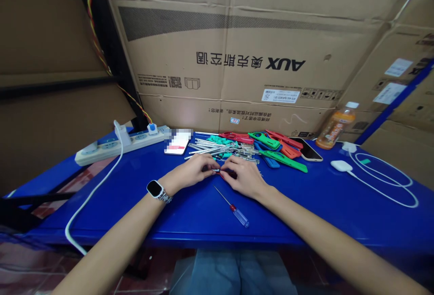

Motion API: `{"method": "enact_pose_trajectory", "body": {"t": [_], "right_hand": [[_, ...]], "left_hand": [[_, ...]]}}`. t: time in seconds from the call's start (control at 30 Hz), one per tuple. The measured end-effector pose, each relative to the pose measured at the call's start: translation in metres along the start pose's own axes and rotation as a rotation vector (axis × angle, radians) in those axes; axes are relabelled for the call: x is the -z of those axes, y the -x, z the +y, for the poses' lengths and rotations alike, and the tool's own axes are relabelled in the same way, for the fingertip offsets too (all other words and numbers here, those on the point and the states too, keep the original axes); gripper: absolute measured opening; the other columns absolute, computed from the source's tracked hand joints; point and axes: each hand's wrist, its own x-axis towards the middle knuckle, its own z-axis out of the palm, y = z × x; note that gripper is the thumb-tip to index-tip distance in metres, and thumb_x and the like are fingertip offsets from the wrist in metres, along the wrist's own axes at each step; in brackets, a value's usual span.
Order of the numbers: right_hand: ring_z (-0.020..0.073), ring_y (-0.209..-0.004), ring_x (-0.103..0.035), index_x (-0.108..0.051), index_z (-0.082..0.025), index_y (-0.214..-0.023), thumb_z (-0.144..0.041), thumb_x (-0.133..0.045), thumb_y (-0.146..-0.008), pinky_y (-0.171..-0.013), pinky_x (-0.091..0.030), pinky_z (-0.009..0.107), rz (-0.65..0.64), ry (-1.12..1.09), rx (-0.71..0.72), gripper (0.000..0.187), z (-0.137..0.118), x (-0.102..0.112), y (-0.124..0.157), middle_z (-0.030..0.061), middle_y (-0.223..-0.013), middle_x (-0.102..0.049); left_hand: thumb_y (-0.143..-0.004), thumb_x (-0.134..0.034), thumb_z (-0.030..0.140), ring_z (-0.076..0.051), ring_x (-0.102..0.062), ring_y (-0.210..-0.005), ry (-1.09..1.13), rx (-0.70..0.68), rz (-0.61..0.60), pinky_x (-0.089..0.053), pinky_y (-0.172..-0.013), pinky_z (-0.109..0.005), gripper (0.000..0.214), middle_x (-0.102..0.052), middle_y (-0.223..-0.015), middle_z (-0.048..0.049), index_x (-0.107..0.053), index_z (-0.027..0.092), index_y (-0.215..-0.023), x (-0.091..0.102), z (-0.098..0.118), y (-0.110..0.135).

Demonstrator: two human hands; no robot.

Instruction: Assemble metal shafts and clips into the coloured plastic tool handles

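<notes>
My left hand (196, 170) and my right hand (244, 176) meet over the blue table, fingertips pinched together. Between them is a small thin part (216, 170), metallic with a dark end; its kind is too small to tell, and fingers cover much of it. A bit of red shows under the right fingertips. Just in front lies a screwdriver (240, 215) with a clear purplish handle and red collar, touched by neither hand. Behind the hands spreads a pile of slim metal rods (203, 147) with small teal pieces (220, 140) and clear plastic bits.
Flat red, green, blue and orange plastic handles (285, 160) lie at the pile's right, beside a phone (310, 150). Another phone (176, 143) is left, near a power strip (135, 142). An orange drink bottle (336, 125) and a white cable (383, 191) sit right. Cardboard (237, 37) stands behind.
</notes>
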Motion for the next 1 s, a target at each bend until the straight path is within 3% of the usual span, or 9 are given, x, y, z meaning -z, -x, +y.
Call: {"method": "enact_pose_trajectory", "body": {"t": [0.3, 0.6, 0.77, 1.0], "right_hand": [[0.0201, -0.089, -0.055, -0.072, -0.020, -0.090, -0.036, -0.066, -0.087, -0.071, -0.042, 0.031, 0.009, 0.004, 0.039, 0.018, 0.0005, -0.0011, -0.0007, 0.0050, -0.091, -0.069], [0.0191, -0.084, -0.056, -0.069, -0.021, -0.083, -0.032, -0.068, -0.086, -0.070, -0.043, 0.031, 0.054, -0.050, 0.014, 0.012, 0.0039, -0.0047, -0.0013, 0.0027, -0.085, -0.070], [0.0202, -0.087, -0.056, -0.073, -0.021, -0.094, -0.028, -0.063, -0.089, -0.071, -0.044, 0.032, 0.047, -0.042, 0.043, 0.013, 0.0061, -0.0044, -0.0011, 0.0044, -0.091, -0.071], [0.0191, -0.084, -0.054, -0.075, -0.020, -0.089, -0.023, -0.064, -0.090, -0.070, -0.044, 0.031, 0.046, -0.048, 0.096, 0.012, 0.0074, -0.0027, -0.0041, 0.0044, -0.088, -0.072]], "left_hand": [[-0.094, -0.055, 0.023, -0.018, -0.062, -0.084, -0.026, -0.020, -0.016, -0.048, -0.078, -0.028, 0.021, -0.068, -0.095, -0.0063, -0.068, 0.017, -0.109, 0.0009, 0.0049, 0.0016], [-0.095, -0.053, 0.022, -0.020, -0.062, -0.090, -0.101, -0.054, -0.013, -0.047, -0.083, -0.031, 0.017, -0.064, -0.100, -0.0060, -0.068, 0.020, -0.102, -0.0005, 0.0065, 0.0028], [-0.091, -0.059, 0.020, -0.017, -0.061, -0.082, -0.010, -0.031, 0.046, -0.048, -0.077, -0.030, 0.009, -0.065, -0.090, -0.0036, -0.064, 0.018, -0.098, -0.0035, 0.0030, -0.0006], [-0.085, -0.064, 0.015, -0.015, -0.062, -0.074, 0.089, 0.000, 0.075, -0.050, -0.071, -0.027, 0.009, -0.066, -0.082, -0.0021, -0.062, 0.016, -0.094, -0.0071, -0.0001, -0.0032]]}}
